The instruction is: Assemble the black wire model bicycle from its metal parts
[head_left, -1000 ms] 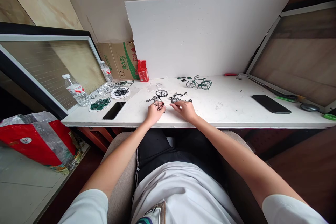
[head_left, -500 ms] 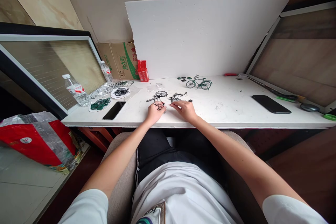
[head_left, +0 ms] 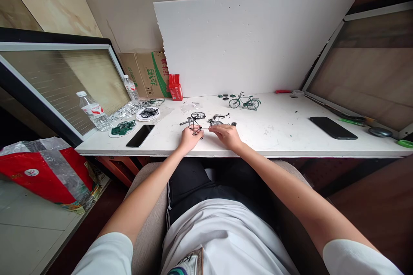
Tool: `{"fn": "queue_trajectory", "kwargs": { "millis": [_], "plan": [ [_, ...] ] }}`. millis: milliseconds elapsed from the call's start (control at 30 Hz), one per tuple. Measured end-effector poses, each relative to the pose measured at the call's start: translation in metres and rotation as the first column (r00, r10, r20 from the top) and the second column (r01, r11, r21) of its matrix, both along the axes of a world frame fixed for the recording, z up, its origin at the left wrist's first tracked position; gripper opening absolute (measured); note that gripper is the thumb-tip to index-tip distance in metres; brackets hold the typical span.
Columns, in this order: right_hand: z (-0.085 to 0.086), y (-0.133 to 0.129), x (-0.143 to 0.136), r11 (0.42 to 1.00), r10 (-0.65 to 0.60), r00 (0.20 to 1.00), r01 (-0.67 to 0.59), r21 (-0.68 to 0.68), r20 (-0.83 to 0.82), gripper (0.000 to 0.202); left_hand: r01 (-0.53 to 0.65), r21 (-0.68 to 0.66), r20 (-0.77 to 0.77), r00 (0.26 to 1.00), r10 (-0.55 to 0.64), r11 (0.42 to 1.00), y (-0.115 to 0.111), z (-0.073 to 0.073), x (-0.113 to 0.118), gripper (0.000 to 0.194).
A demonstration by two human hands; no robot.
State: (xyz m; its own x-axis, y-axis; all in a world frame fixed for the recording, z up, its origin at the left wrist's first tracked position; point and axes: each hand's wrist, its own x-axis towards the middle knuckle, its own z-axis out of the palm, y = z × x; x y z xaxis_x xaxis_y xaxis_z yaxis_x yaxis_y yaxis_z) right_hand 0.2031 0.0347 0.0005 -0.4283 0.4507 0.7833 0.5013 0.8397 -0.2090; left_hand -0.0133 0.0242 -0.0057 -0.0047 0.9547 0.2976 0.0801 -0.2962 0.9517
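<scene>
My left hand (head_left: 190, 138) is closed round a small black bicycle frame (head_left: 195, 125) near the table's front edge. A spoked black wheel (head_left: 198, 115) shows just beyond its fingers. On the right, my right hand (head_left: 228, 135) pinches a thin rod (head_left: 205, 129), whose far end meets the frame at my left fingers. Loose black bicycle parts (head_left: 218, 119) lie right behind my right hand. Farther back stands a green model bicycle (head_left: 245, 102), upright on its wheels.
Two phones, one left (head_left: 140, 135) and one right (head_left: 333, 128), lie on the white table (head_left: 274, 137). Black parts on a white disc (head_left: 148, 114), green parts (head_left: 123, 127) and a water bottle (head_left: 94, 111) are at left. A mouse (head_left: 380, 132) sits far right.
The fingers of my right hand have shifted slightly around the rod. The frame in my left hand has barely moved.
</scene>
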Motion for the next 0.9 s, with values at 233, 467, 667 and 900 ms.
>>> {"fn": "queue_trajectory", "kwargs": {
  "millis": [233,467,667,900],
  "plan": [
    [0.0000,-0.0021,-0.0020,0.999,-0.046,0.998,0.045,0.017,0.030,0.024,0.000,0.017,-0.037,0.999,0.001,1.000,-0.0008,0.0004,0.0001,0.029],
    [0.0004,-0.0032,-0.0033,0.993,-0.120,0.992,0.119,0.012,0.039,0.031,0.003,0.028,-0.050,0.999,-0.002,1.000,-0.0036,0.0015,0.0008,0.030],
    [0.0002,-0.0041,-0.0031,0.985,-0.175,0.984,0.174,0.019,0.043,0.037,0.006,0.030,-0.067,0.998,-0.004,1.000,-0.0055,0.0024,0.0011,0.030],
    [-0.0006,-0.0017,-0.0007,0.993,-0.116,0.993,0.116,-0.010,0.009,0.030,0.008,0.037,-0.054,0.998,-0.006,0.999,-0.0060,0.0015,0.0014,0.031]
  ]
}}
